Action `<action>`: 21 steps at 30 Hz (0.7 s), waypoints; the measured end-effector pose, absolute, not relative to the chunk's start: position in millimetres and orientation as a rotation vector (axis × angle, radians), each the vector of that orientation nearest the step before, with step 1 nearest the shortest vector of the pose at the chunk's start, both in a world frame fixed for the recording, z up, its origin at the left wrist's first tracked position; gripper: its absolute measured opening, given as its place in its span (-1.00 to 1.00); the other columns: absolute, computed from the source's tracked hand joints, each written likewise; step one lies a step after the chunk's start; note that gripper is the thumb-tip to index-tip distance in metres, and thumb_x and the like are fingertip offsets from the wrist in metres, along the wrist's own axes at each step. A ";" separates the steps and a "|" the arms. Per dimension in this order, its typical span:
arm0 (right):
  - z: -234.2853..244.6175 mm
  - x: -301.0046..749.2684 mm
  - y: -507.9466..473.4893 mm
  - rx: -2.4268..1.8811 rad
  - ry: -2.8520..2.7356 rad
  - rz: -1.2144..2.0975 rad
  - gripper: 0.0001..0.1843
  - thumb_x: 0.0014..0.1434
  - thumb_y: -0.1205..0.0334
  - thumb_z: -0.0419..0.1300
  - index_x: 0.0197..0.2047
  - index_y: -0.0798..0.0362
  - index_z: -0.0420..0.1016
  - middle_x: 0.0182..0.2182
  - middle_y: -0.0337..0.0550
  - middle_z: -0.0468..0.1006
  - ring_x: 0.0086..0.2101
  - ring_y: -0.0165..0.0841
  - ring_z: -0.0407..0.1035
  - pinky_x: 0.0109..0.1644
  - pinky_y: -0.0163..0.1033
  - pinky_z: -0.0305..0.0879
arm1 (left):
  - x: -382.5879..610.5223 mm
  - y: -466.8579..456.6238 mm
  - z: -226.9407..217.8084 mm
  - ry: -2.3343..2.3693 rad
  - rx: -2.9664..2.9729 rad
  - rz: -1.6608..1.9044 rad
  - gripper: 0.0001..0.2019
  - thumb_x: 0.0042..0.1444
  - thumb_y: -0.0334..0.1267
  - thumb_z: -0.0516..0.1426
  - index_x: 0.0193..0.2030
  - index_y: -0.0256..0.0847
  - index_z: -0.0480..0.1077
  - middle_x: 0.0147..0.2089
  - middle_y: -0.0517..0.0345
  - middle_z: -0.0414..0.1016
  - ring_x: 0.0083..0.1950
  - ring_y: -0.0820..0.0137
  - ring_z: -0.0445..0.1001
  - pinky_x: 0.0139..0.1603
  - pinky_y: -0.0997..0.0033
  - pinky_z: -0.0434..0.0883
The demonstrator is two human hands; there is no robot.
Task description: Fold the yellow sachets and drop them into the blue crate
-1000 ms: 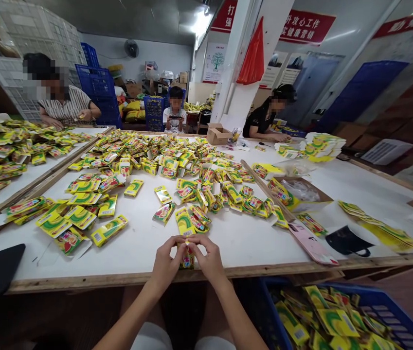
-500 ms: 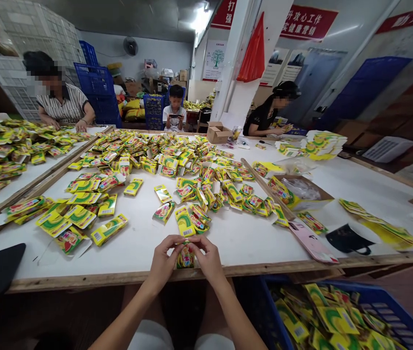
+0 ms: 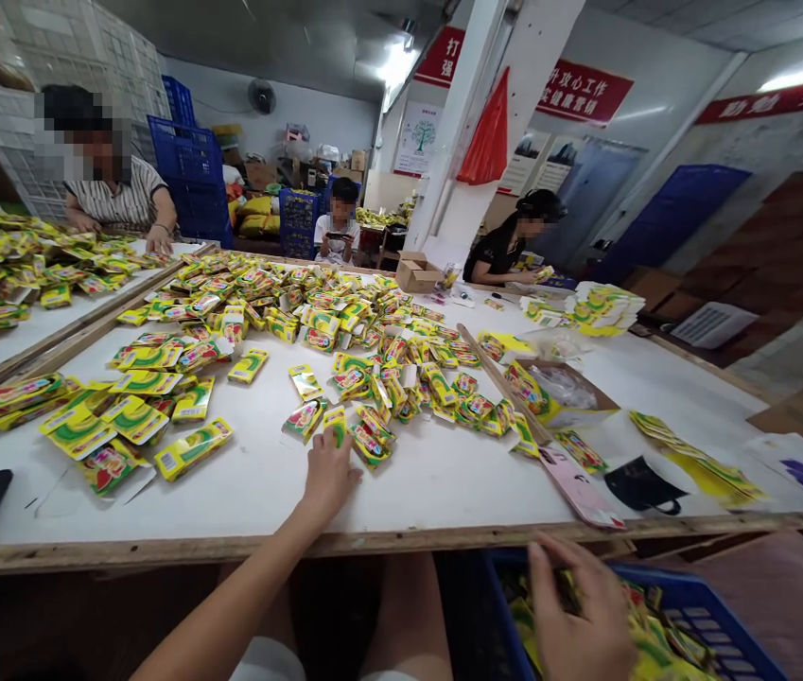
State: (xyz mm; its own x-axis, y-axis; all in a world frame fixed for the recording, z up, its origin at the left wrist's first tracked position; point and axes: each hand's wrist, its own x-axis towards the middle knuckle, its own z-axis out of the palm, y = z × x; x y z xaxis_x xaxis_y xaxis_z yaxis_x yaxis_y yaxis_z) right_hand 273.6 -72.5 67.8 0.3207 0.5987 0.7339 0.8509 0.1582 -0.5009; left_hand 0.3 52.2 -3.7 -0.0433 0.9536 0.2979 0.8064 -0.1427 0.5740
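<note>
Left hand reaches out flat over the white table, fingers on a yellow-green packet at its fingertips; touching it, but a closed grip can't be confirmed. More packets sit just beyond and to the right of that hand: a small cluster right beside the fingertips, one loose red-and-green packet just to the left of them. Big packet heap spreads farther ahead across the table. Bigger yellow sachets lie well off to the left of the left hand.

Right hand is down low, below the table edge, over the blue crate at the person's right side; fingers spread loosely, palm down, above yellow packets in crate. Can't tell whether it holds anything. The two hands are well apart.

Right of the left hand, near the table edge: pink card, black mask. Other people sit at the far side.
</note>
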 end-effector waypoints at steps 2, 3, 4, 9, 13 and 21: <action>49.9 246.0 -64.4 -1.533 -1.361 -0.032 -0.66 0.17 -0.03 0.13 -0.27 0.09 0.51 -0.30 -0.01 0.52 -0.28 -0.20 0.40 -0.10 -0.10 0.32 | -13.7 48.8 -7.0 1.859 1.833 1.121 -0.74 -0.02 -0.35 0.20 -0.14 -0.19 0.34 -0.09 -0.04 0.32 -0.02 0.15 0.33 -0.01 0.09 0.31; 40.0 229.7 -58.4 -1.523 -1.346 0.121 -0.68 0.17 -0.02 0.13 -0.26 0.07 0.50 -0.31 -0.03 0.53 -0.29 -0.22 0.42 -0.13 -0.13 0.33 | -21.3 44.6 -8.5 1.803 1.713 1.214 -0.81 0.02 -0.33 0.16 -0.19 -0.19 0.31 -0.16 0.03 0.34 -0.09 0.21 0.36 -0.05 0.15 0.34; 30.2 212.6 -51.3 -1.499 -1.329 0.283 -0.69 0.16 -0.01 0.14 -0.25 0.06 0.50 -0.30 -0.05 0.54 -0.28 -0.23 0.43 -0.14 -0.15 0.35 | -28.1 38.8 -9.7 1.718 1.583 1.296 -0.85 0.05 -0.30 0.14 -0.23 -0.18 0.26 -0.22 0.09 0.35 -0.14 0.26 0.39 -0.10 0.21 0.37; -0.9 133.1 -12.5 -1.205 -1.254 0.876 -0.70 0.13 0.06 0.17 -0.11 0.03 0.41 -0.18 -0.06 0.54 -0.22 -0.26 0.45 -0.17 -0.21 0.40 | -36.8 -0.2 -8.0 1.141 1.132 1.402 -0.69 0.05 -0.16 0.17 -0.19 -0.10 0.09 -0.25 0.20 0.41 -0.22 0.36 0.48 -0.22 0.35 0.44; -2.1 105.9 6.1 -1.086 -1.222 1.011 -0.67 0.14 0.16 0.18 -0.03 -0.02 0.25 -0.22 -0.14 0.54 -0.33 -0.33 0.46 -0.26 -0.25 0.41 | -32.3 -14.7 3.7 1.062 1.232 1.280 -0.64 0.12 -0.18 0.13 -0.01 -0.05 0.07 -0.21 0.17 0.44 -0.16 0.36 0.47 -0.20 0.39 0.42; -3.4 112.7 14.3 -0.895 -1.251 1.114 -0.69 0.12 0.20 0.22 -0.07 -0.05 0.26 -0.13 -0.12 0.50 -0.17 -0.29 0.46 -0.09 -0.20 0.41 | -38.3 -11.0 -2.3 0.994 1.341 1.208 -0.52 0.19 -0.28 0.04 0.20 0.02 -0.05 -0.09 0.13 0.31 -0.27 0.45 0.45 -0.24 0.40 0.43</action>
